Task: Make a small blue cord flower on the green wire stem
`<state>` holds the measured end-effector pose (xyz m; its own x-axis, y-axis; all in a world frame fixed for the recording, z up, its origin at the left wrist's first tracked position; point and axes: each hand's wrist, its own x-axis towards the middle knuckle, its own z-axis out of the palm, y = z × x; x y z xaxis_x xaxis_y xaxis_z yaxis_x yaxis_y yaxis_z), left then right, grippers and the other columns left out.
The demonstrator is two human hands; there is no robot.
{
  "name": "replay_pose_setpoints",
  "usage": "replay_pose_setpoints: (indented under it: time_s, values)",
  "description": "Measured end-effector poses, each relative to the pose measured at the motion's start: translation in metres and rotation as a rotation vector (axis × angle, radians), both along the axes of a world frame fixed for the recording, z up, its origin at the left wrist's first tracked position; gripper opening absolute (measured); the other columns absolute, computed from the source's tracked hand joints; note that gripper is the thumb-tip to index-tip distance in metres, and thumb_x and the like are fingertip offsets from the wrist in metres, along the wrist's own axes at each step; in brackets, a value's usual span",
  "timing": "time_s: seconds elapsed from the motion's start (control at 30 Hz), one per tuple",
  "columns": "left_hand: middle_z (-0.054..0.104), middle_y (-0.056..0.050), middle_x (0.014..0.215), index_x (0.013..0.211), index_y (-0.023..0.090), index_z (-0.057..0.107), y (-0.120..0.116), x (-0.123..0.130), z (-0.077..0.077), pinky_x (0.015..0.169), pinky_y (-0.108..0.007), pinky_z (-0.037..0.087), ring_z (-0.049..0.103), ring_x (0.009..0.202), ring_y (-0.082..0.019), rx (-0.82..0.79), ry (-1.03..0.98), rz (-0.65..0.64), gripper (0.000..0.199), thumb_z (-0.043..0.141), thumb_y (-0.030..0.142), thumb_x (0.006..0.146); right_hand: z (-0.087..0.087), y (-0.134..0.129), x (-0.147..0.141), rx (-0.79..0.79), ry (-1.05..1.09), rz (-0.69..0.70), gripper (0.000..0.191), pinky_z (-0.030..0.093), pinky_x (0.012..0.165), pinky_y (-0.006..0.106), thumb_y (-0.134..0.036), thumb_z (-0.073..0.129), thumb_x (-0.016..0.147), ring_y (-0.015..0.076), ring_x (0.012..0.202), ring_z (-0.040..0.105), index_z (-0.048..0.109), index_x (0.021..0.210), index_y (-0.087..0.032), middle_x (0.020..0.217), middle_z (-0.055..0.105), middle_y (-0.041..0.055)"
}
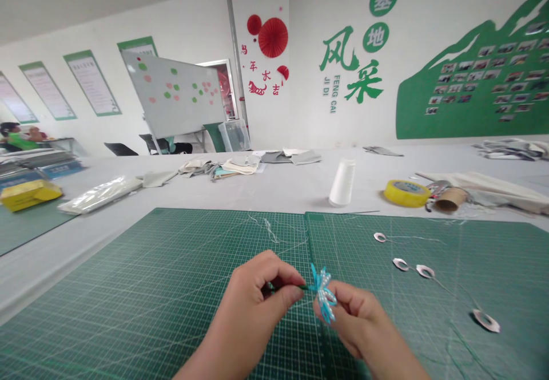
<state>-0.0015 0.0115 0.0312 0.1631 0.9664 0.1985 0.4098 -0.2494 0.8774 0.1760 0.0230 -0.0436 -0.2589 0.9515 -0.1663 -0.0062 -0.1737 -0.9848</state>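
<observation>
A small turquoise beaded wire flower (322,294) sits between my hands above the green cutting mat (171,271). My left hand (257,294) pinches its thin green stem (295,287) between thumb and fingers. My right hand (349,317) grips the beaded loops from the other side, and its fingers hide part of them. To the right on the mat lie several small silvery wire-stemmed loops, including one (401,264) near my right hand and another (486,320) further out.
Beyond the mat, the white table holds a white thread cone (342,182), yellow tape (406,193), a cardboard tube (451,198), fabric scraps (218,167), a plastic bag (100,194) and a yellow box (30,194). A person (15,137) sits at the far left.
</observation>
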Motion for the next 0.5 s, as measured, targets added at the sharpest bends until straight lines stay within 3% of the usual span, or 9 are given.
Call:
replay_pose_setpoints:
  time_s: [0.17, 0.33, 0.4, 0.5]
  values:
    - [0.060, 0.001, 0.070, 0.073, 0.020, 0.069, 0.004, -0.004, -0.004, 0.062, -0.028, 0.040, 0.053, 0.066, -0.015, -0.016, -0.018, 0.077, 0.009, 0.062, 0.015, 0.077, -0.007, -0.005, -0.007, 0.134, 0.055, 0.017, 0.037, 0.014, 0.046, 0.023, -0.050, 0.068, 0.075, 0.0076, 0.048, 0.019, 0.053, 0.062, -0.019, 0.051, 0.028, -0.0099]
    - [0.060, 0.001, 0.070, 0.078, 0.019, 0.068, 0.008, -0.007, -0.008, 0.058, -0.028, 0.044, 0.054, 0.061, -0.014, -0.059, -0.087, 0.122, 0.007, 0.061, 0.018, 0.079, -0.006, -0.015, -0.009, 0.274, -0.197, -0.024, 0.027, 0.021, 0.049, 0.023, -0.040, 0.061, 0.081, 0.0095, 0.050, 0.027, 0.063, 0.065, -0.019, 0.052, 0.031, -0.0085]
    - [0.060, 0.001, 0.070, 0.078, 0.019, 0.067, 0.009, -0.006, -0.009, 0.058, -0.028, 0.046, 0.055, 0.061, -0.014, -0.044, -0.068, 0.139, 0.007, 0.060, 0.017, 0.080, -0.005, -0.018, -0.008, 0.482, -0.330, -0.036, 0.023, 0.029, 0.049, 0.022, -0.033, 0.057, 0.086, 0.0098, 0.049, 0.038, 0.066, 0.069, -0.020, 0.053, 0.043, -0.0063]
    - [0.061, 0.000, 0.074, 0.077, 0.020, 0.068, 0.007, -0.005, -0.011, 0.063, -0.030, 0.046, 0.057, 0.067, -0.015, 0.068, 0.070, 0.173, 0.012, 0.059, 0.014, 0.082, -0.004, -0.023, -0.005, 0.962, -0.516, -0.030, 0.019, 0.038, 0.050, 0.021, -0.019, 0.052, 0.090, 0.0109, 0.051, 0.055, 0.070, 0.083, -0.019, 0.060, 0.060, -0.0017]
